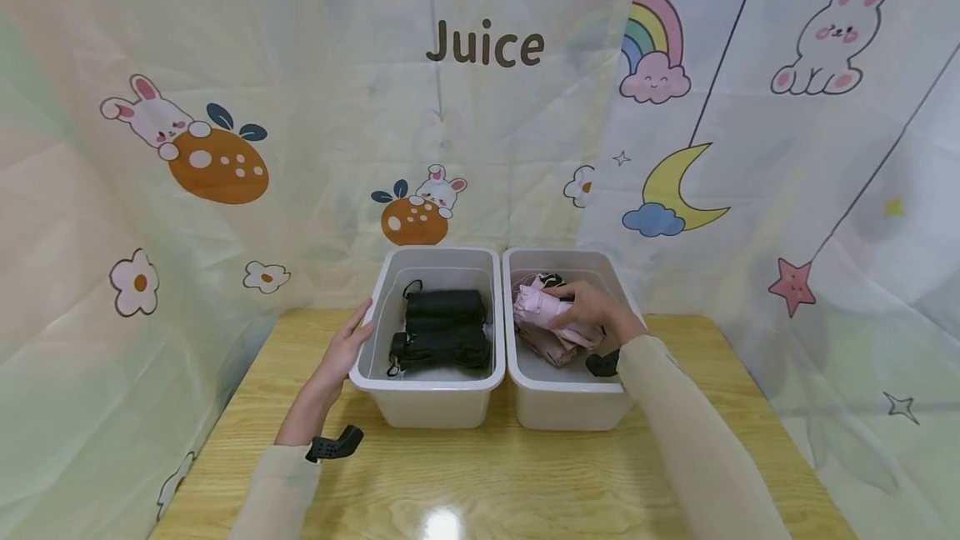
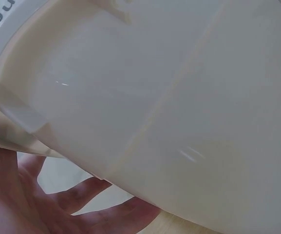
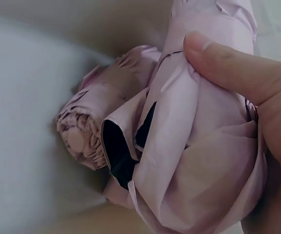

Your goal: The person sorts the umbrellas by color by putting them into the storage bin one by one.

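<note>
Umbrella (image 1: 542, 307) (pink, folded) sits in the right bin (image 1: 611, 273), gripped by the right hand (image 1: 592, 311). At nine o'clock, the left hand (image 1: 347, 348), fingers straight, rests on the left bin (image 1: 431, 386).

A staged recording corner rather than a lived-in room: printed cartoon curtains (image 1: 225, 148) close off the back and both sides, bearing rabbits, oranges, a rainbow (image 1: 654, 40), a moon (image 1: 675, 190) and the word "Juice" (image 1: 485, 44). A pale wood-grain table (image 1: 480, 473) fills the enclosed space, carrying two white plastic bins (image 1: 427, 394) set side by side, one with black folded umbrellas (image 1: 442, 327), one with pink folded umbrellas (image 1: 542, 315)
</note>
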Tool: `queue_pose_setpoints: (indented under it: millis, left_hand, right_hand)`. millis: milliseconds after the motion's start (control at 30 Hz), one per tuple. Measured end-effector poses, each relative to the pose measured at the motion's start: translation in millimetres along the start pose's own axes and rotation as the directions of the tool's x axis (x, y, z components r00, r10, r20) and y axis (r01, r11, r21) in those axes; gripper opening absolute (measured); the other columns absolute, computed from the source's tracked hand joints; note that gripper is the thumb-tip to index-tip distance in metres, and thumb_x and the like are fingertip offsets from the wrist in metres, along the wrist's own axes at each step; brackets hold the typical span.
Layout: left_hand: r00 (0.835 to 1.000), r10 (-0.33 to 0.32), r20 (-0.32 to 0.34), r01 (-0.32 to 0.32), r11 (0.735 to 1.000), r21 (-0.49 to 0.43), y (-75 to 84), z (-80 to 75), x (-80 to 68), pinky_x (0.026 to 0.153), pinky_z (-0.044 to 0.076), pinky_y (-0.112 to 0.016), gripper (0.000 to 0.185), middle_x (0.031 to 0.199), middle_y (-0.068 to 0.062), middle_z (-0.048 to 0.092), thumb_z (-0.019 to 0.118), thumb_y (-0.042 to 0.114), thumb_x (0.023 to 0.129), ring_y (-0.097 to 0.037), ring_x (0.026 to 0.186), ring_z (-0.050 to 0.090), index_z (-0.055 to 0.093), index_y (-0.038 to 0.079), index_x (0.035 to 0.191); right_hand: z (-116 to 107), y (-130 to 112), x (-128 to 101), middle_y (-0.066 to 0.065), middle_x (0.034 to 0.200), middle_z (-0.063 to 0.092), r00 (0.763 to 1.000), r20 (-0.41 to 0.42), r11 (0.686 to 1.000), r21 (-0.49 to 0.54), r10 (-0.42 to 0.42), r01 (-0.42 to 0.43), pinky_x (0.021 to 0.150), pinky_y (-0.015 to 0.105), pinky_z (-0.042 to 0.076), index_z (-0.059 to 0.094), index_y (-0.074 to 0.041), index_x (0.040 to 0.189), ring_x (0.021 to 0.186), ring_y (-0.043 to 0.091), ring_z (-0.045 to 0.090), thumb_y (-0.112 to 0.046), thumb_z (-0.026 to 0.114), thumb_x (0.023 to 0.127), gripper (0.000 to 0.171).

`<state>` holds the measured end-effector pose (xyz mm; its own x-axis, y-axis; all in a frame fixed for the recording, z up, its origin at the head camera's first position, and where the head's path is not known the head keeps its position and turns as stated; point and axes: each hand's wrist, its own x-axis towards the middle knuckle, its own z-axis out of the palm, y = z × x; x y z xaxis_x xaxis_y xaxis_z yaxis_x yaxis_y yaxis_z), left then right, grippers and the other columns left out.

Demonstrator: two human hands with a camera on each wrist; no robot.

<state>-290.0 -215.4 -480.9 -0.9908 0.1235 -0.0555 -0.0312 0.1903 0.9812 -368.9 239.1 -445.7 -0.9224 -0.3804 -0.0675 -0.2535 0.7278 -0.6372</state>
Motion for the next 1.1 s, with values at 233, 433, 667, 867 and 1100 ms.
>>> queue_pose_setpoints:
  millis: [233, 433, 667, 867, 1100]
  left_hand:
    - [1.000, -0.007, -0.002, 0.007, 1.000, -0.002, 0.8, 1.4, -0.5, 0.102, 0.034, -0.057, 0.057, 0.161, -0.013, 0.012, 0.039, 0.033, 0.106, -0.043, 0.136, 0.031, 0.016, 0.026, 0.157]
    - [1.000, -0.003, 0.001, 0.003, 1.000, -0.001, 0.5, 1.2, -0.5, 0.103, 0.034, -0.057, 0.057, 0.161, -0.012, 0.012, 0.039, 0.036, 0.106, -0.043, 0.136, 0.030, 0.016, 0.028, 0.157]
    - [1.000, -0.004, 0.017, 0.004, 1.000, -0.011, 1.5, -0.3, -1.0, 0.104, 0.032, -0.056, 0.058, 0.162, -0.010, 0.008, 0.039, 0.038, 0.105, -0.042, 0.137, 0.028, 0.013, 0.030, 0.157]
    - [1.000, -0.007, 0.022, 0.008, 1.000, -0.030, 1.8, -1.7, -1.3, 0.105, 0.031, -0.055, 0.058, 0.162, -0.010, 0.007, 0.038, 0.037, 0.106, -0.041, 0.138, 0.026, 0.012, 0.029, 0.157]
    - [1.000, -0.004, 0.022, 0.004, 1.000, -0.025, 1.1, -0.2, 0.2, 0.104, 0.033, -0.055, 0.058, 0.161, -0.010, 0.010, 0.039, 0.038, 0.105, -0.042, 0.137, 0.029, 0.014, 0.030, 0.157]
  right_hand:
    - [4, 10, 1, 0.015, 0.140, 0.050, 0.996, 0.041, 0.997, -0.011, 0.079, -0.079, 0.092, 0.036, 0.042, 0.057, -0.025, 0.139, 0.111, 0.023, 0.047, -0.022, 0.086, 0.074, 0.071]
    - [9, 15, 4, 0.012, 0.141, 0.050, 0.996, 0.065, 0.998, -0.006, 0.067, -0.067, 0.097, 0.041, 0.041, 0.058, -0.024, 0.138, 0.119, 0.027, 0.045, -0.018, 0.085, 0.074, 0.070]
    - [17, 16, 12, 0.010, 0.141, 0.051, 0.996, 0.087, 1.000, -0.003, 0.013, -0.013, 0.102, 0.045, 0.038, 0.064, -0.015, 0.131, 0.126, 0.030, 0.041, -0.004, 0.083, 0.071, 0.063]
    - [21, 9, 13, 0.013, 0.141, 0.050, 0.996, 0.089, 0.999, -0.035, 0.024, -0.020, 0.102, 0.046, 0.037, 0.064, -0.012, 0.130, 0.123, 0.030, 0.041, -0.004, 0.083, 0.072, 0.062]
    - [20, 2, 10, 0.016, 0.140, 0.050, 0.994, 0.096, 0.995, -0.087, 0.045, -0.037, 0.103, 0.047, 0.036, 0.063, -0.012, 0.131, 0.124, 0.032, 0.041, -0.004, 0.083, 0.072, 0.063]
